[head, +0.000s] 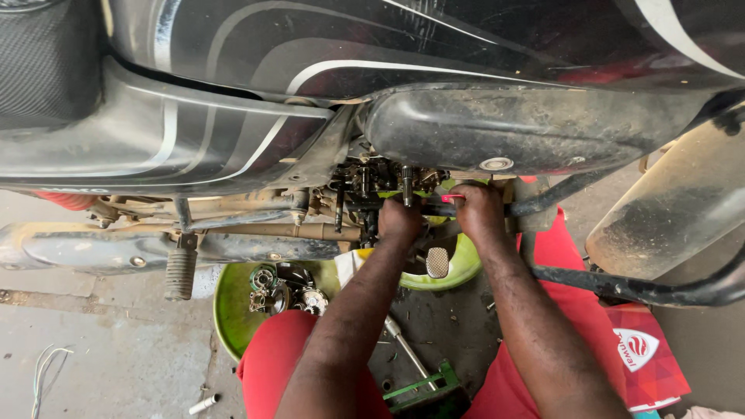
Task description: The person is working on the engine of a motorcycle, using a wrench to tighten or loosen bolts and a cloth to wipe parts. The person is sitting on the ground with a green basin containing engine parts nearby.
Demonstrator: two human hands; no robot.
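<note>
Here, low in the frame, a green basin (231,310) of loose engine parts (283,289) sits on the floor beside the red-clad knees. Higher, at centre, the left hand (400,221) is closed against the exposed engine internals (380,186). The right hand (479,209) grips what seems a red-handled tool (452,199). Above, the black motorcycle body (326,54) fills the top.

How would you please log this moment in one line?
left hand: on engine | right hand: holds red tool | green bowl: parts
</note>
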